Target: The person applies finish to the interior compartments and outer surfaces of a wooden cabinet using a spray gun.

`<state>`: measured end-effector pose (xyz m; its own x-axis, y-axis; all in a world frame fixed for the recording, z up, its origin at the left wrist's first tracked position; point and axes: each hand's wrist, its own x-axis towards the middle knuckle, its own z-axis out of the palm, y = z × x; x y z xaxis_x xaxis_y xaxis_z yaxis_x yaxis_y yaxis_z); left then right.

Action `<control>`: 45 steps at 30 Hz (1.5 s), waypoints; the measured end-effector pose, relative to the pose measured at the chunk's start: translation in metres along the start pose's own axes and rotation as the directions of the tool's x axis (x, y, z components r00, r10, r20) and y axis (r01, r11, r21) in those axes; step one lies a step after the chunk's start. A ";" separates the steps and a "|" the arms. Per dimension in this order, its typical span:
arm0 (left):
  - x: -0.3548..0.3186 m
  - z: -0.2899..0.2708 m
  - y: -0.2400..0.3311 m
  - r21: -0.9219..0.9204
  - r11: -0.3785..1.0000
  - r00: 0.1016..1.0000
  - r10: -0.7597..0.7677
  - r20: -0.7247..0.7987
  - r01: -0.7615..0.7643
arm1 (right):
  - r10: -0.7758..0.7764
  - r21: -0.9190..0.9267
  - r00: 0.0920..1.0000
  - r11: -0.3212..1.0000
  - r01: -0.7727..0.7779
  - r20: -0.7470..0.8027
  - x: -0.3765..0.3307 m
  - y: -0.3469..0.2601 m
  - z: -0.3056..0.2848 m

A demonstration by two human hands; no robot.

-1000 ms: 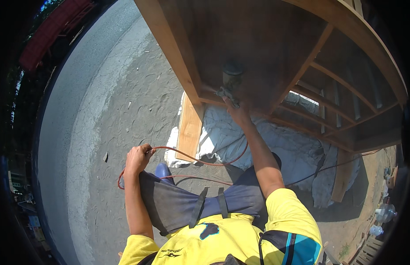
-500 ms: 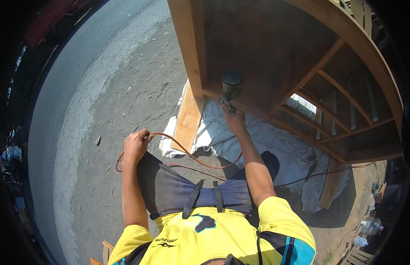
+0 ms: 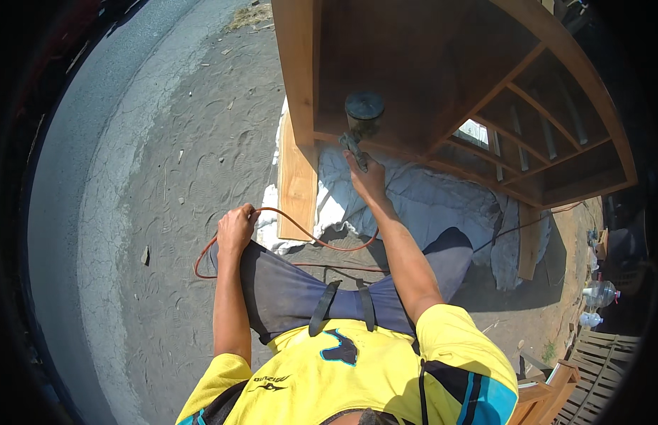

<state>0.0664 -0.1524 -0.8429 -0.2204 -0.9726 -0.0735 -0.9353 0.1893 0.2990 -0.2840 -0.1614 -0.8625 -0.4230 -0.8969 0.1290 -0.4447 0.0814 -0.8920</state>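
Here your right hand (image 3: pixel 366 177) is wrapped tight around the handle of a spray gun (image 3: pixel 359 124), fingers fully closed on the grip. The gun's round dark cup sits on top and points into the open wooden cabinet (image 3: pixel 414 64). The gun is right at the cabinet's lower front edge, just beside the left upright panel (image 3: pixel 298 64). Inside the cabinet there is open room above and to the right of the gun; the slatted shelf frame (image 3: pixel 548 134) further right closes it off.

Your left hand (image 3: pixel 235 228) rests at your left knee, fingers curled shut around the orange hose (image 3: pixel 308 241). The hose loops down past the thigh and runs across to the right arm.

A loose wooden plank (image 3: pixel 297 180) lies on a white cloth (image 3: pixel 428 195) under the cabinet, its near end close to your left hand. The cloth edge stops just ahead of your knees. To your left the sandy ground (image 3: pixel 173 163) is wide open up to the paved strip (image 3: pixel 67 177). Plastic bottles (image 3: pixel 599 292) stand far right, well apart from you.
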 end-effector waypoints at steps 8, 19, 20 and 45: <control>0.011 0.008 -0.025 -0.040 0.999 0.999 0.029 0.032 -0.028 | 0.137 -0.024 0.990 0.990 -0.138 -0.031 -0.019 0.016 0.069; 0.014 0.008 -0.030 -0.091 0.994 0.995 0.064 0.072 -0.057 | 0.262 -0.227 0.904 0.909 -0.348 -0.339 -0.030 0.028 -0.006; 0.015 0.009 -0.031 -0.082 0.995 0.995 0.065 0.076 -0.059 | 0.259 -0.259 0.885 0.891 -0.373 -0.386 -0.034 0.032 -0.015; -0.030 -0.007 -0.032 0.018 0.998 0.991 -0.061 -0.123 0.064 | 0.108 -0.007 0.991 0.994 -0.109 -0.078 -0.012 0.147 0.129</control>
<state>0.1051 -0.1298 -0.8434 -0.1271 -0.9916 0.0259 -0.9522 0.1293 0.2769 -0.2422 -0.1949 -1.0512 -0.5288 -0.8463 0.0651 -0.4014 0.1817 -0.8977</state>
